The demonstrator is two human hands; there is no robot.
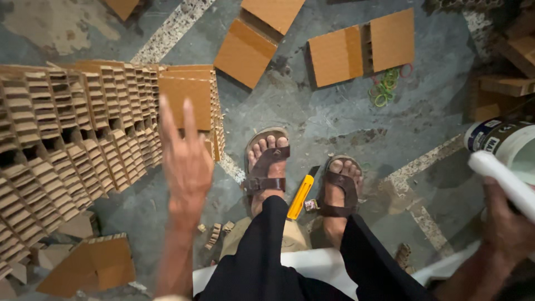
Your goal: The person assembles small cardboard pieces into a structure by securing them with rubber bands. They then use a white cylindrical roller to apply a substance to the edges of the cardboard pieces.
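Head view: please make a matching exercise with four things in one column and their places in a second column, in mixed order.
Things:
1. yellow utility knife
2. rubber bands
3. white handle
4. honeycomb cardboard block

Places:
A. gripped in the right hand
B. on the floor between the two sandalled feet
C. beyond the open left hand, at the left of the view
D. on the floor beside a folded cardboard piece

Pairs: 1-B, 2-D, 3-A, 4-C

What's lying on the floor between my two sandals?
A yellow utility knife lies between the left sandal and right sandal. Its lower end meets the right sandal's edge; the floor beneath it is covered.
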